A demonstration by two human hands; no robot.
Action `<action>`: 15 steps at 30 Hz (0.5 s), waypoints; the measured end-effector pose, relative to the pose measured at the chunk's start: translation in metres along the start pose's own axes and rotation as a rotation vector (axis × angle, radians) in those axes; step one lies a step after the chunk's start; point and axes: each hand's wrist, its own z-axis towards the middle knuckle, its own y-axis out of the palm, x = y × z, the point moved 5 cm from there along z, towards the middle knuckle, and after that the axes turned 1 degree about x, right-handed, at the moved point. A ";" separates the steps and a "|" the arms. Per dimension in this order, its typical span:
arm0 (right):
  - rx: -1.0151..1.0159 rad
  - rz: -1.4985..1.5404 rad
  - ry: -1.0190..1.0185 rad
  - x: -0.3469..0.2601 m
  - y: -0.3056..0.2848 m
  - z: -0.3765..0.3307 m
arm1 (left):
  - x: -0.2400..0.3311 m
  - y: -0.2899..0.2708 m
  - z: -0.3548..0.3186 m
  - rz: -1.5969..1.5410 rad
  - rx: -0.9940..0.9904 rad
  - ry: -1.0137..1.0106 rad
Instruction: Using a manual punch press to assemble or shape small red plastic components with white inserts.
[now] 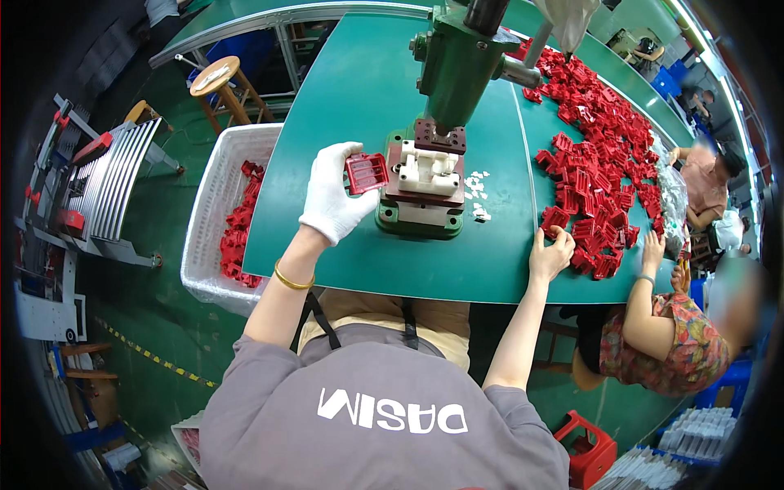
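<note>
My left hand [333, 200], in a white glove, grips a red plastic housing [367, 173] with several compartments between thumb and fingers. It is held just left of the white fixture [429, 171] on the green bench press [459, 86]. My bare right hand [551, 258] is at the near left edge of a heap of red plastic housings [600, 175]. Its thumb and fingers close on one red housing [554, 218] there. Small white pieces [477, 189] lie on the green table [327, 261] between the press and the heap.
A white crate [200, 237] with red housings stands beside the table's left edge. On the right, a co-worker's hand [652, 249] reaches to the heap near a clear plastic bag [671, 196]. A wooden stool [216, 75] and a slatted metal rack [118, 184] stand farther left.
</note>
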 end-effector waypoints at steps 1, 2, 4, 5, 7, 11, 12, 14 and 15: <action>-0.011 0.028 0.002 0.000 0.000 0.000 | 0.000 0.000 0.001 -0.003 -0.003 0.008; -0.007 0.036 -0.001 0.000 -0.001 0.000 | 0.000 0.000 0.001 0.038 0.005 0.035; 0.052 0.066 -0.099 -0.005 -0.004 0.001 | -0.003 -0.001 -0.002 0.077 0.008 0.061; 0.025 0.090 -0.083 -0.005 -0.003 0.002 | -0.010 -0.001 -0.003 0.025 0.007 0.015; 0.022 0.130 -0.091 -0.007 -0.004 0.002 | -0.029 -0.007 -0.006 -0.076 0.025 -0.045; 0.046 0.460 -0.040 -0.016 -0.013 -0.002 | -0.103 -0.065 -0.014 0.254 0.319 -0.202; -0.014 0.584 0.084 -0.016 -0.013 -0.005 | -0.134 -0.081 -0.016 0.091 0.385 -0.360; -0.017 0.750 0.114 -0.032 -0.020 -0.012 | -0.181 -0.110 -0.024 -0.032 0.558 -0.458; -0.015 0.760 0.054 -0.043 -0.027 -0.016 | -0.201 -0.117 -0.032 -0.171 0.579 -0.527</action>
